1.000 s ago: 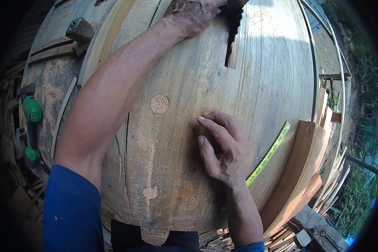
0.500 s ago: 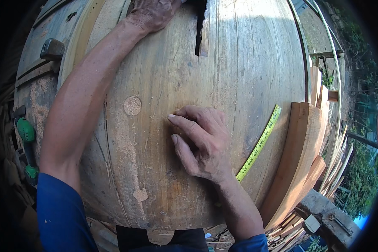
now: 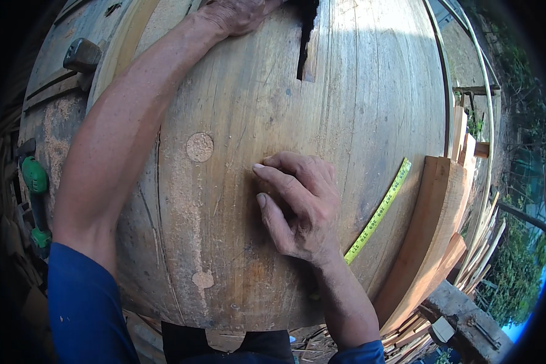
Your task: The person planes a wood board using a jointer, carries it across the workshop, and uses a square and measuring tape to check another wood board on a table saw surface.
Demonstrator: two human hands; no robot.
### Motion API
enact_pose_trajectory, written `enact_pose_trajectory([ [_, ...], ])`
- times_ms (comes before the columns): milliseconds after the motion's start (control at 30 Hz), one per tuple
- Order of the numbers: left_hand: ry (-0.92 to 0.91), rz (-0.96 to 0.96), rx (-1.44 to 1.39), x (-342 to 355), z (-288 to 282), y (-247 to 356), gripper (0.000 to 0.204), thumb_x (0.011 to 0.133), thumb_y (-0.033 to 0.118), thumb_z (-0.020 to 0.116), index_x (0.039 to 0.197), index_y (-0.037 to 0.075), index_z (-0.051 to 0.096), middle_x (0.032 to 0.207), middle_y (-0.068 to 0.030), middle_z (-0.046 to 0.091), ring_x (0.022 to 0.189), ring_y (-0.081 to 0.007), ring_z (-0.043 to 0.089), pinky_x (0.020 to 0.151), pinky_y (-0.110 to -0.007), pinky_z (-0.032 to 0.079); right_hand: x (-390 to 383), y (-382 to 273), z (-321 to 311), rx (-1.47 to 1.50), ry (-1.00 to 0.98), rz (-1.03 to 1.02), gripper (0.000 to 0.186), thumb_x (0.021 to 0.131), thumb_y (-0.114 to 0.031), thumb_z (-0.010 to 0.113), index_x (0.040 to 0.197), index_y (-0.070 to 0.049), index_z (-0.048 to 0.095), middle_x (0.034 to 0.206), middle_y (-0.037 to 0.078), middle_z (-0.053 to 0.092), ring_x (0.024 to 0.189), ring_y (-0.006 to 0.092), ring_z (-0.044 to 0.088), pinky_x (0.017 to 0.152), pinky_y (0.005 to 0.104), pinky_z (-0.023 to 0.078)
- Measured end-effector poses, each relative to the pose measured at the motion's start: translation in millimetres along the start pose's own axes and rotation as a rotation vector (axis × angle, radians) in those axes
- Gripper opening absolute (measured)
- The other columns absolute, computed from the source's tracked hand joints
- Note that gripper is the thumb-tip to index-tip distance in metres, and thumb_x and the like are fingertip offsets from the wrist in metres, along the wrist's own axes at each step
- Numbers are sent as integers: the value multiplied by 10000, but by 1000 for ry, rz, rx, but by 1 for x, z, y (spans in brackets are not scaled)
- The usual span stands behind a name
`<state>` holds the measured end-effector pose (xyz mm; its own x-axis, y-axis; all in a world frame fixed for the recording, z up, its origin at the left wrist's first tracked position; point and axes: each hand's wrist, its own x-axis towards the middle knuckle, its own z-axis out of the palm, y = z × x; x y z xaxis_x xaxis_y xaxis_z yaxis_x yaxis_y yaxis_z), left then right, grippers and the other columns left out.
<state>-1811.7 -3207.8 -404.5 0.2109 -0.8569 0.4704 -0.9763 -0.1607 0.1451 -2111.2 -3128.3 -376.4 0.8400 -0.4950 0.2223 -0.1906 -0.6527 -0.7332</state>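
A broad, worn wooden board (image 3: 249, 109) lies under both my hands. My left hand (image 3: 241, 13) reaches to its far side, by a dark slot (image 3: 306, 45) cut in the wood. The picture's top edge cuts off its fingertips, so whether it holds anything is hidden. My right hand (image 3: 300, 206) rests on the middle of the board, fingers loosely bent, thumb apart from the forefinger, nothing between them. To its right, a yellow tape strip (image 3: 377, 212) with printed marks lies slantwise on the wood.
Sawdust fills a round patch (image 3: 199, 147) and trails nearer me. At far left are a hammer-like head (image 3: 82, 56) and a green power tool (image 3: 34, 176). Reddish timber pieces (image 3: 421, 233) stand along the board's right edge, with thin offcuts (image 3: 482, 249) beyond.
The board and both hands sit slightly farther right in the picture. My right hand keeps its bent pose; the tape still lies beside it.
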Motion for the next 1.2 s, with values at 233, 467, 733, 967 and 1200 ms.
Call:
enact_pose_trajectory([
  [233,10,29,-46,1,1,-3,299,912,256,662,1177,117,667,1075,-79,665,1117,-305,570,975,-603,403,2,-2,0,-18,-15,8,365,724,-71,726,1088,-45,724,1088,111,669,986,266,625,878,389,427],
  [467,26,53,-80,2,2,-2,295,895,236,683,1157,102,672,1058,-81,669,1107,-302,575,978,-575,412,1,0,-3,-18,-19,10,369,722,-70,728,1090,-41,722,1082,113,666,981,267,623,872,393,425],
  [733,25,23,-69,2,0,-1,344,897,271,681,1192,95,670,1116,-96,682,1147,-308,577,1002,-571,402,2,-4,-3,-20,-37,12,382,720,-76,730,1101,-40,723,1099,124,673,989,276,627,887,393,430],
  [967,-26,-23,-33,-1,1,1,403,933,331,635,1276,120,634,1242,-125,632,1276,-334,505,1086,-606,351,0,-1,3,-15,11,-44,387,689,-99,745,1073,-51,727,1045,102,671,907,255,619,824,375,425],
  [1200,-101,-38,-49,-2,-9,5,409,942,328,620,1291,114,620,1285,-137,604,1304,-342,486,1120,-596,330,0,-3,3,-35,-4,-45,394,691,-104,747,1081,-59,729,1056,96,668,927,262,623,837,383,433],
])
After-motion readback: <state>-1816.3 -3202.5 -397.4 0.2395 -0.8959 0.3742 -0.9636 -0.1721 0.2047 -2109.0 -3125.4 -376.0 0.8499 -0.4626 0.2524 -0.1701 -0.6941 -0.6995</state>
